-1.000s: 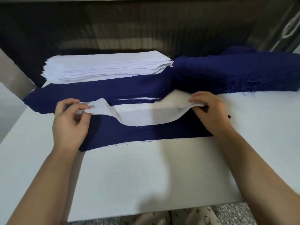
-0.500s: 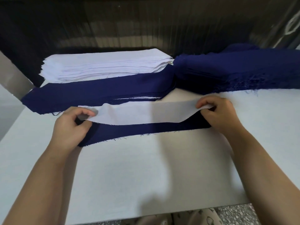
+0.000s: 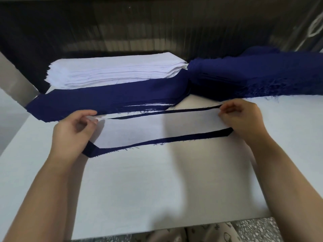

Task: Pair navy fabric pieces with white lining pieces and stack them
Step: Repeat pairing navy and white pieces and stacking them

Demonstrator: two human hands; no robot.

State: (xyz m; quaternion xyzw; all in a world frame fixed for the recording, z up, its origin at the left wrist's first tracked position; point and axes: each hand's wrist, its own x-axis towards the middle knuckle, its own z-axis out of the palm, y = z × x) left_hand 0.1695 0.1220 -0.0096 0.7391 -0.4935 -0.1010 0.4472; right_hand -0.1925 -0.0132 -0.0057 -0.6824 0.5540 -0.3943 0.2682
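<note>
A white lining piece [image 3: 157,130] lies flat on a navy fabric piece [image 3: 166,140], whose edges show as dark strips along its front and back. My left hand [image 3: 75,131] pinches the lining's left end. My right hand [image 3: 243,117] pinches its right end. Behind them lies a stack of paired navy and white pieces [image 3: 108,100]. Further back sits a tall pile of white lining pieces [image 3: 113,70], with a heap of navy fabric pieces [image 3: 253,75] to its right.
All of this rests on a white table [image 3: 166,189], whose front edge runs near the bottom of the view. A dark ribbed wall [image 3: 157,27] rises behind the piles. Speckled floor [image 3: 258,229] shows below the table edge.
The white lining was draped and wavy between my hands; both hands have drawn it taut and laid it flat over the navy piece, nearer to me.
</note>
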